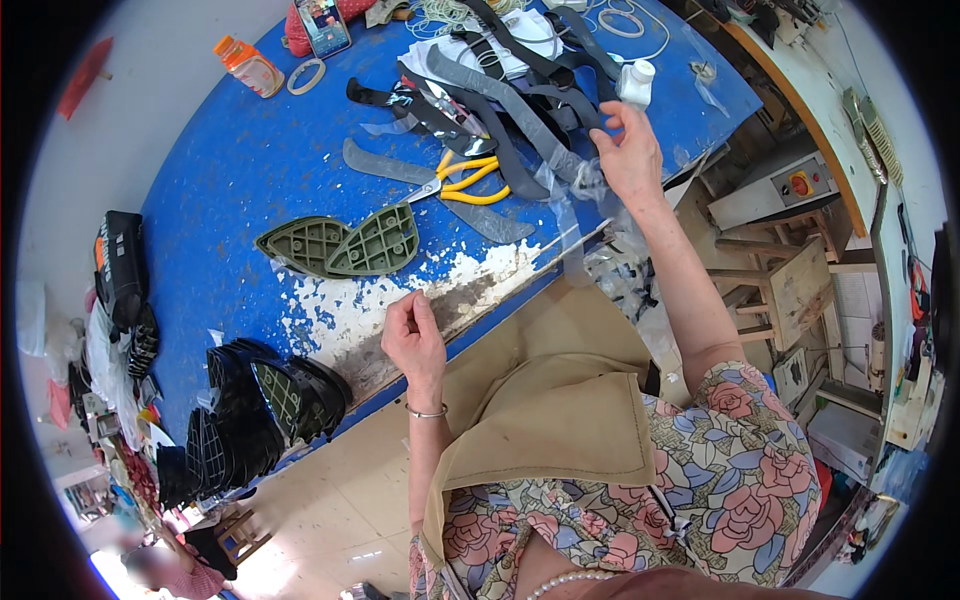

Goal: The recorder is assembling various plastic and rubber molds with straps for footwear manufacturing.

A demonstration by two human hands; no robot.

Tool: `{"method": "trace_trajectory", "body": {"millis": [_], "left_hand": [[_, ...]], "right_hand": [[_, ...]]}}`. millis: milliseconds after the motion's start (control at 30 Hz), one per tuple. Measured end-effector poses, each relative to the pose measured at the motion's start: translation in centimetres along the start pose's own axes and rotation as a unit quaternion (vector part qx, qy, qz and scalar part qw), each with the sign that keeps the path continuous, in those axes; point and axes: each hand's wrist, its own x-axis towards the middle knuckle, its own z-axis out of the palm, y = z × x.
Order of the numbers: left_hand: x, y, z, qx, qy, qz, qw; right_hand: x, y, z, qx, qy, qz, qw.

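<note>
My left hand (pixel 414 336) is closed above the worn front edge of the blue table, fingers curled in and thumb pressed against them. Whatever it may hold is hidden. To the right, my right hand (pixel 630 155) is open, thumb and fingers apart, just below a small white bottle (pixel 636 84) and apart from it. Clear plastic strips (pixel 567 215) hang over the edge beside that wrist. Two olive-green ribbed plastic shells (pixel 375 243) lie side by side beyond my left hand. Yellow-handled scissors (pixel 470 181) rest across a dark grey strip (pixel 490 222).
A heap of dark strips (pixel 510 110) covers the far middle. Stacked black ribbed shells (pixel 235 430) stand at the lower left. An orange bottle (pixel 248 66), a tape ring (pixel 306 77) and a phone (pixel 323 25) lie far back. A wooden stool (pixel 790 285) stands right; another person (pixel 175 570) is lower left.
</note>
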Motion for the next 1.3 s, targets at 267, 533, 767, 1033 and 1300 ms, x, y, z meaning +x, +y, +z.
{"method": "trace_trajectory", "body": {"millis": [267,533,767,1033,1300], "left_hand": [[0.0,0.2,0.2,0.003,-0.001,0.0,1.0],[-0.1,-0.1,0.0,0.039,0.002,0.015,0.999],[-0.1,0.1,0.1,0.03,0.005,0.005,1.0],[-0.1,0.3,0.1,0.034,0.007,-0.004,0.999],[0.0,0.2,0.3,0.025,0.014,0.013,1.0]], "right_hand": [[-0.5,-0.2,3.2,0.049,-0.019,-0.03,0.998],[-5.7,-3.2,4.9,-0.077,-0.016,-0.223,0.972],[-6.9,-1.7,5.3,-0.061,-0.005,-0.267,0.962],[-6.3,-1.2,4.3,0.085,0.01,-0.232,0.969],[2.3,-1.0,1.9,0.217,-0.047,0.002,0.975]]}}
